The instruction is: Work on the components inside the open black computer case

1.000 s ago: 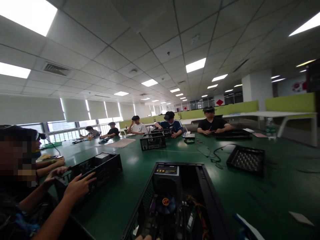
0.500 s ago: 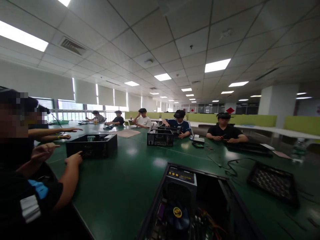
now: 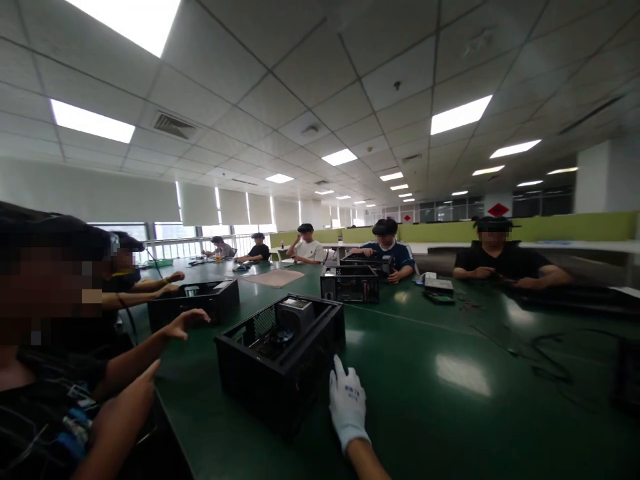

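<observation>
A black open computer case [image 3: 273, 380] stands on the green table [image 3: 450, 420] just left of centre. A fan and a power supply show inside its open top. My right hand [image 3: 347, 403], in a white glove, lies flat against the case's near right side, fingers pointing up. Nothing is held in it. My left hand is out of view.
A person sits close at my left, bare arms stretched over the table edge, one hand [image 3: 187, 321] near a second open case [image 3: 200, 303]. A third case [image 3: 350, 283] stands farther back. Loose cables [image 3: 540, 347] lie at right. Several people sit along the far side.
The view has swung left and up. The open case, before right below me, now stands farther off to the left, and my gloved right hand has come into view against it.
</observation>
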A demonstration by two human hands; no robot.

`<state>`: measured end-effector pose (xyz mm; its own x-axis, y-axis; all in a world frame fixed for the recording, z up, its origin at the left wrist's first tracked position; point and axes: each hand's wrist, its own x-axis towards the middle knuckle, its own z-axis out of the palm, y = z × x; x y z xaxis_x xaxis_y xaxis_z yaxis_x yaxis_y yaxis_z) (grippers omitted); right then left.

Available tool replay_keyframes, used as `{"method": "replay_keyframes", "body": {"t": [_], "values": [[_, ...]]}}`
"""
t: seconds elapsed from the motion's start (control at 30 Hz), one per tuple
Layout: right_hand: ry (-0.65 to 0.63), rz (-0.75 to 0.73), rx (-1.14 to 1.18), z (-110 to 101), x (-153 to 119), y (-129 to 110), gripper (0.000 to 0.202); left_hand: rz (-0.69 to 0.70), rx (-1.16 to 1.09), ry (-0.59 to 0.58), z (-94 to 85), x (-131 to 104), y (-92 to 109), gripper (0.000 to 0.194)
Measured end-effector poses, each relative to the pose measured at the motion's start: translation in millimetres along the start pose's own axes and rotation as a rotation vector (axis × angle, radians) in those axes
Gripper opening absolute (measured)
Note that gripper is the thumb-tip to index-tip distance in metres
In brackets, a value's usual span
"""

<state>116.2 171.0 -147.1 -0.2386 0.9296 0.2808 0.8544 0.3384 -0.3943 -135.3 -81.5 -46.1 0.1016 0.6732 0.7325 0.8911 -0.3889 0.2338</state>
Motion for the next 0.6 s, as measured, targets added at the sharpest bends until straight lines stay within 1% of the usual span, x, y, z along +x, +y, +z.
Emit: {"method": "replay_keyframes", "body": {"t": [0.03,0.07,0.1,0.17,0.23,0.3,0.37,0.43,0.47,0.53,0.6], "values": [[0.001,-0.014,-0.007,1,3,-2,0.052,0.004,-0.017,0.005,-6.3,7,-15,0.029],[0.003,-0.027,-0.016,1,3,-1,0.052,0.009,-0.036,0.008,-10.2,13,-28,0.031],[0.002,-0.038,-0.025,-1,1,5,0.052,0.013,-0.061,0.009,-11.6,15,-39,0.036],[-0.006,-0.052,-0.042,-8,-4,28,0.051,0.044,-0.118,0.026,-8.7,11,-61,0.042],[-0.011,-0.038,-0.062,-21,-11,62,0.05,0.114,-0.154,0.084,-1.6,-1,-81,0.034],[-0.003,0.003,-0.089,-38,-18,105,0.052,0.174,-0.137,0.145,4.8,-9,-98,0.025],[0.017,0.055,-0.119,-60,-28,153,0.054,0.187,-0.1,0.19,6.9,-6,-108,0.024],[0.049,0.106,-0.148,-86,-43,201,0.055,0.164,-0.094,0.225,3.9,11,-107,0.025],[0.064,0.13,-0.162,-100,-52,225,0.055,0.163,-0.105,0.245,1.1,23,-101,0.027],[0.086,0.171,-0.19,-128,-72,273,0.058,0.153,-0.142,0.256,-3.0,48,-77,0.031],[0.088,0.194,-0.224,-152,-95,320,0.06,0.119,-0.198,0.18,1.7,65,-40,0.039]]}}
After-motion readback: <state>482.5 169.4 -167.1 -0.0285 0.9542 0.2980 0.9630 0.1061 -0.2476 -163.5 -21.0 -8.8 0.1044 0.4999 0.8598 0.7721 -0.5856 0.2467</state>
